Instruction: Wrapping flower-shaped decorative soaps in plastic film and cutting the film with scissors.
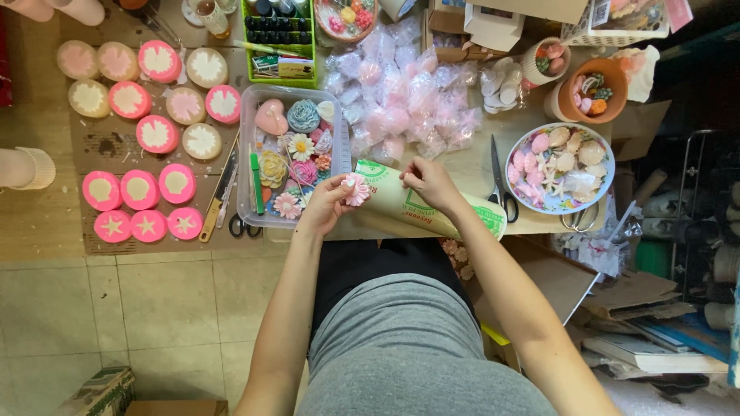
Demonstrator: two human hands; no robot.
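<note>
Left hand (pixel 327 206) pinches a pink flower (pixel 357 189) over the bench (pixel 470 166) edge. Right hand (pixel 428 181), fingers curled, touches the flower's far side; held contents cannot be told. Step judged: handling one piece. Beyond: clear tray (pixel 250 154), bagged pieces (pixel 408 92).

You are looking down at a home craft workshop. Round pink moulds (pixel 140 123) with shell and star shapes fill the upper left of the frame. At centre, a clear plastic tub (pixel 248 154) holds flower-shaped pieces. Small cellophane bags (pixel 401 96) pile up at upper centre, scissors (pixel 499 181) lie to the right, and cardboard boxes (pixel 493 23) crowd the top edge.
</note>
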